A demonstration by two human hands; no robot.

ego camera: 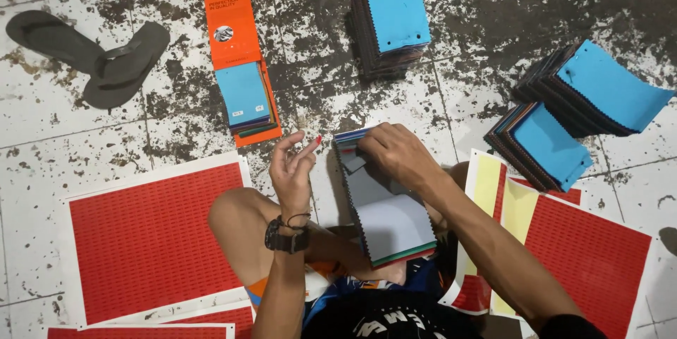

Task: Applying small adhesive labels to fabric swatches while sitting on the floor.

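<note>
Stained white floor tiles (176, 127) spread under me, with two dark sandals (92, 53) at the far left. I count three stacks of blue-topped fabric swatches: one far in the middle (391, 11) and two at the right (606, 89) (546, 145). One orange sample booklet (240, 64) lies open far left of centre. Red sticker sheets lie at the near left (151, 237) and near right (592, 261). The swatch bundle (384, 201) rests on my lap, its long axis running near to far, tilted slightly left at the far end. My right hand (398, 152) has its grip pinched on the bundle's far edge. My left hand (293, 166) hovers just left of it, fingers loosely apart, a small red sticker (316, 141) on one fingertip.
</note>
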